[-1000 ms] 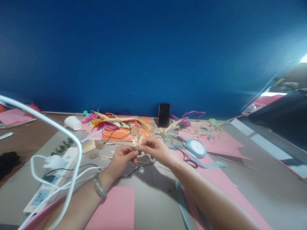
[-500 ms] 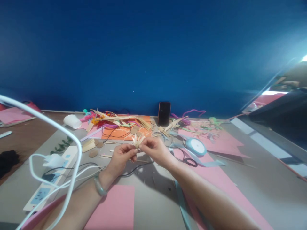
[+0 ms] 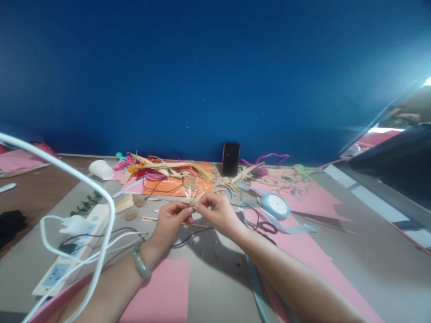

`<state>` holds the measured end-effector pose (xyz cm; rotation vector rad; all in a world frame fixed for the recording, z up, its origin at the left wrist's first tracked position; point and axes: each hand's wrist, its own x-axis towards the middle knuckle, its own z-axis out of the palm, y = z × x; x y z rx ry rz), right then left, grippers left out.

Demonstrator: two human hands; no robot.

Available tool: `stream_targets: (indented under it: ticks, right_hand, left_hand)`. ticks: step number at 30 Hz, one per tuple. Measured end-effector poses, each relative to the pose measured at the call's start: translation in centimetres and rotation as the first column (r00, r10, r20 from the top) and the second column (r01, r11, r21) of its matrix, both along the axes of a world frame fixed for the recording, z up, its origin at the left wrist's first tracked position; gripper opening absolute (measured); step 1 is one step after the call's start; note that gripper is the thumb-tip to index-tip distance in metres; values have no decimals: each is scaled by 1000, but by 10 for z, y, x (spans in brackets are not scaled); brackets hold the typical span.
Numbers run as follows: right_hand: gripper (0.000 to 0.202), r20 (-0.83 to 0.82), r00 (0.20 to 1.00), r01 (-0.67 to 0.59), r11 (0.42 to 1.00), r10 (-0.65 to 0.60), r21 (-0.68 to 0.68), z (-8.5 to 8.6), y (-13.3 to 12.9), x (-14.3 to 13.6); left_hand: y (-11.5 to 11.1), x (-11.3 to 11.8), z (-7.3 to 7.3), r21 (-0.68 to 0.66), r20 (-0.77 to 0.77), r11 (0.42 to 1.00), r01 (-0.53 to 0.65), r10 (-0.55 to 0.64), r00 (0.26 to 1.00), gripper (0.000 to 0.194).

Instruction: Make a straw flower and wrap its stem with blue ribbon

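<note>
Between my two hands, over the middle of the table, is a small pale straw-coloured piece with pointed strips fanning upward, like a little corn-husk flower point(image 3: 192, 196). My left hand point(image 3: 172, 218) pinches its base from the left between thumb and forefinger, the other fingers curled. From the right, my right hand point(image 3: 218, 212) pinches the same base, its fingertips almost touching those of the left. The fingers hide the lower part of the piece. Black-handled scissors point(image 3: 267, 227) lie beside my right wrist, partly covered by the forearm.
A ribbon spool point(image 3: 275, 205) lies at the right on pink paper point(image 3: 303, 251). Behind my hands, an orange sheet point(image 3: 161, 187) carries husk strips and coloured wires. A phone point(image 3: 230, 159) stands against the blue wall. At the left, white cables point(image 3: 109, 215) loop over a power strip point(image 3: 54, 276).
Both hands stay pinched on the husk flower in nearly the same place. My right hand and wrist have shifted very slightly, showing a little more of the scissors.
</note>
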<state>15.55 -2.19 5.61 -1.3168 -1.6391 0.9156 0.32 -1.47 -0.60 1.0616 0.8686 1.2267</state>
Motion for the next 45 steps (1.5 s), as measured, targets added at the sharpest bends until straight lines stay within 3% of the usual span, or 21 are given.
stream_targets:
  ticks: [45]
  right_hand:
    - [16,62,997,-44,998,41,53,-4,1,1]
  left_hand:
    - [-1,-2,11,-45,-70,999,18,-21,997,28]
